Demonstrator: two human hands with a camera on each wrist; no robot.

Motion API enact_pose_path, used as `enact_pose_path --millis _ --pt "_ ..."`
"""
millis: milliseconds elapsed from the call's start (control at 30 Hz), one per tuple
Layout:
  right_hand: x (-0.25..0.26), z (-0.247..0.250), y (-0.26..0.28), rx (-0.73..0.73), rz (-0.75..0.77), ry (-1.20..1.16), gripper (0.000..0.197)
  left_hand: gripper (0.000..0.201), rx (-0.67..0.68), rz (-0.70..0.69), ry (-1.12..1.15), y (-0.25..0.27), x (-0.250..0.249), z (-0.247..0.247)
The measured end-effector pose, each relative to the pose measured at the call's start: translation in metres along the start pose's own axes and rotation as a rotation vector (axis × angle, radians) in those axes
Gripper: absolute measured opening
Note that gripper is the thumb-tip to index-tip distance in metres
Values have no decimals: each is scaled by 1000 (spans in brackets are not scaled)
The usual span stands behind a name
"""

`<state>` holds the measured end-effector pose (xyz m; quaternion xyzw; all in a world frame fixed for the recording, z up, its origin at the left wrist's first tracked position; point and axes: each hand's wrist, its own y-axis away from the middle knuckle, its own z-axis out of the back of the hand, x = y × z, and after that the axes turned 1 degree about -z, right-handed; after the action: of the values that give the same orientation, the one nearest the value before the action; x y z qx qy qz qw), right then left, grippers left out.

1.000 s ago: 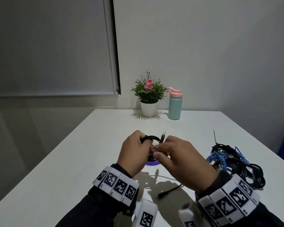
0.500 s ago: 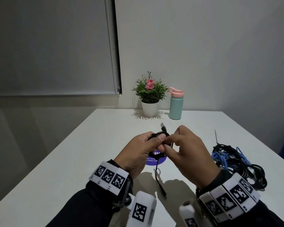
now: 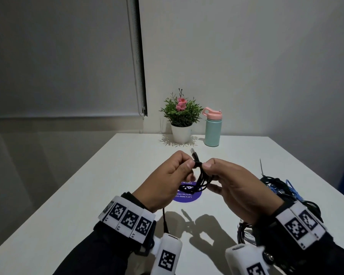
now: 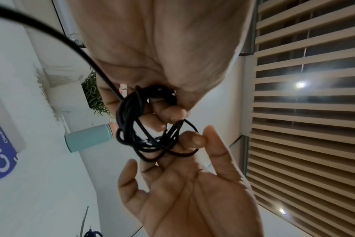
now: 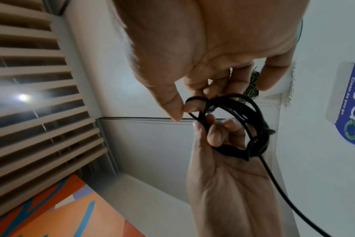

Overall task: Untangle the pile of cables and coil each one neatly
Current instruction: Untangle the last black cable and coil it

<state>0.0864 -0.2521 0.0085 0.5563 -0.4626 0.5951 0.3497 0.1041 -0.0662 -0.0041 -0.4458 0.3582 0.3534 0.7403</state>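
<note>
A black cable is wound into a small coil and held above the table between both hands. My left hand pinches its top beside the USB plug, which points up. My right hand pinches the same bunch from the right, lower fingers curled round the loops. A loose tail hangs below the left wrist. The left wrist view shows the coil between the left hand and right hand. In the right wrist view it hangs between both.
A tangled pile of black and blue cables lies on the white table at the right. A round purple sticker lies under the hands. A potted plant and a mint bottle stand at the far edge.
Both hands have bunched the flat loop into a narrow hanging coil, with the plug now pointing up. The loose tail has swung left, under the left wrist.
</note>
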Motion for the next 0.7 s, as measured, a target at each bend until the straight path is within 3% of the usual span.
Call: enact_pose_path --millis 67,200,333,500,600,700 --pt "3 4 0 -32 19 93 15 17 -40 -15 -75 -1 3 1" --pt "3 10 -2 -212 195 373 18 14 -21 -20 -114 -2 8 -5" --pt "-3 10 -6 -275 214 278 15 18 19 9 -24 -2 8 -6" --pt "-5 20 -8 -287 268 508 17 9 36 42 156 -1 5 -12" --pt "-6 20 -8 -252 209 641 21 8 37 59 187 0 6 -15" --pt "-5 20 -5 -147 122 620 33 13 34 34 147 0 8 -16"
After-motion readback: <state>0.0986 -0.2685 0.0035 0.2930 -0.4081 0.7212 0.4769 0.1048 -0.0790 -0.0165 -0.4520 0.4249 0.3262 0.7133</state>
